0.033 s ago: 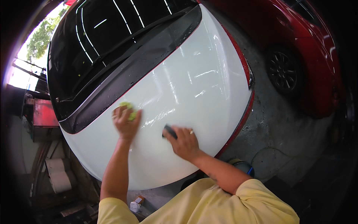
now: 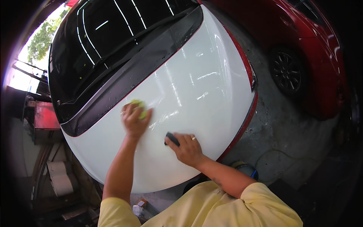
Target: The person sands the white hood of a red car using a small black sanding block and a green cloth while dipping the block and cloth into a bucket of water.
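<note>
Before me stretches the glossy white hood (image 2: 193,102) of a car with red edging. My left hand (image 2: 133,122), slightly blurred, is closed on a yellow-green cloth (image 2: 143,113) and presses it on the hood near the dark cowl panel (image 2: 124,75). Lower and to the right, my right hand (image 2: 189,150) grips a small black block (image 2: 171,139) at the hood's surface; part of the block is hidden by the thumb and fingers. A ring shows on the right hand. Bright reflections streak the paint between and beyond the hands.
Beyond the cowl lies the dark windshield (image 2: 109,34) with a wiper. A red car (image 2: 314,56) stands to the right on the concrete floor (image 2: 264,132). At far left are a red box (image 2: 47,114) and a paper roll (image 2: 60,183). A bucket (image 2: 246,169) sits near my right arm.
My left hand has shifted to the right with the cloth. My right hand and the black block have moved slightly toward me.
</note>
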{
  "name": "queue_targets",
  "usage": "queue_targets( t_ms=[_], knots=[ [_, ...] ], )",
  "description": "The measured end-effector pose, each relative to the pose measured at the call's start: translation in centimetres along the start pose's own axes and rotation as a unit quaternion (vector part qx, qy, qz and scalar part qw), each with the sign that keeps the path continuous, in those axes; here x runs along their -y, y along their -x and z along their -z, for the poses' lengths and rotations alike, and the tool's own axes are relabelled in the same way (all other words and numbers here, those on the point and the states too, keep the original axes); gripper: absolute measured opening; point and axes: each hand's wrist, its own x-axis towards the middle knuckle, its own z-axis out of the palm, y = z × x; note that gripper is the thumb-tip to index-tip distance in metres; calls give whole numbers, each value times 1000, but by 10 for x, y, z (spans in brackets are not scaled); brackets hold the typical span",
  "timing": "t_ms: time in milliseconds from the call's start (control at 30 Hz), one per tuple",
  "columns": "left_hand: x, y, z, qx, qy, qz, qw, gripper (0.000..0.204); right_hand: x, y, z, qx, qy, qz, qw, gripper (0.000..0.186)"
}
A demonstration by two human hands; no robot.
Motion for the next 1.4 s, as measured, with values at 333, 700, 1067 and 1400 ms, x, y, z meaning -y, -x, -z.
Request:
queue_targets(
  t_ms=[333,700,1067,1400],
  knots=[
    [-83,-201,-152,159,-71,-30,984,20,-76,-39,21,-78,46,-91,992,41],
    [21,44,44,29,-152,94,983,17,-157,-118,-9,-112,49,-91,988,35],
    [29,64,54,6,-172,160,972,20,-196,-207,-20,-78,105,-216,967,42],
    [29,49,46,8,-152,147,977,20,-253,-268,-14,-139,159,-315,925,32]
  ],
)
